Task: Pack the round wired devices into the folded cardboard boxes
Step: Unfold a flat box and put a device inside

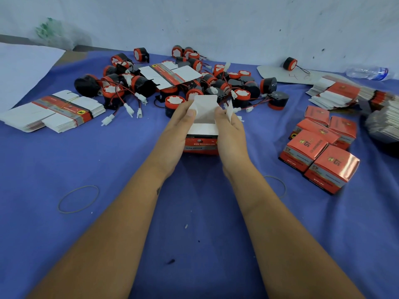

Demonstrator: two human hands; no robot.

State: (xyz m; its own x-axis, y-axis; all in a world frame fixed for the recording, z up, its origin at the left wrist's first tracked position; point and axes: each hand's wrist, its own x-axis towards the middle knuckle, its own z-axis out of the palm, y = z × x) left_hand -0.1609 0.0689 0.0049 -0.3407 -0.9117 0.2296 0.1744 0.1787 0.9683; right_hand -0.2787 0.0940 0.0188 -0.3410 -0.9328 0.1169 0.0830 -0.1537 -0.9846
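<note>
Blue cloth [129, 169] covers the table under a pale wall. Both thumbs press the white flaps of an open red box [201, 139] standing at the middle; the left hand [177, 130] grips its left side, the right hand [231, 134] its right (fingers curled round it). Just beyond lies a heap of round wired devices [194, 83]. Flat box blanks [54, 113] lie far left, closed boxes [319, 152] at right.
</note>
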